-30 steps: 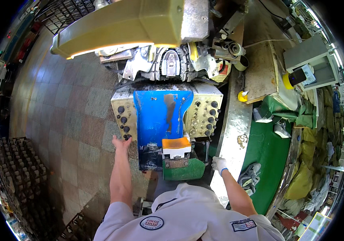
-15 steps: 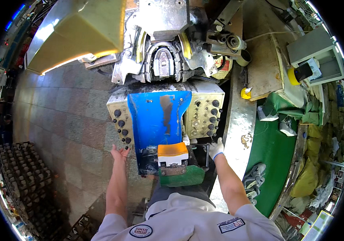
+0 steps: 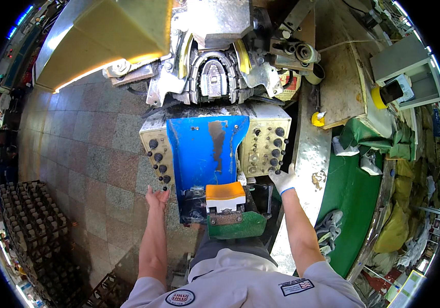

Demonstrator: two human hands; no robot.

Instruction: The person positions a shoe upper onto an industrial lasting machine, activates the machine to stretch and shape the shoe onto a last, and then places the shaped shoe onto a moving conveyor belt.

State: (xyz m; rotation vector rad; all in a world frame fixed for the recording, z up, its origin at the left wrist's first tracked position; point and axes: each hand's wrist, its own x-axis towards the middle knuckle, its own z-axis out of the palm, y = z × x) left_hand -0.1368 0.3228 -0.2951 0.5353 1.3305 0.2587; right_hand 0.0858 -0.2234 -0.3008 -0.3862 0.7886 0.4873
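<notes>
My bare left hand is at the lower end of the left control panel, thumb apart from the fingers, close to the lowest black knob. I cannot tell whether it touches it. My right hand, in a whitish glove with a blue cuff edge, has its fingers spread by the lowest knobs of the right control panel. Between the panels slopes a blue metal plate. Below it, in front of me, is an orange-topped pad above a green guard.
Ahead stands the machine head with a U-shaped metal mould. A yellowish hood hangs at upper left. On the right, grey shoes and white shoes lie on a green surface. A dark rack stands at lower left.
My right hand has moved forward from beside the lever handle to the lowest right-hand knobs, its fingers spreading. My left hand stays near its panel. The whole view has shifted slightly.
</notes>
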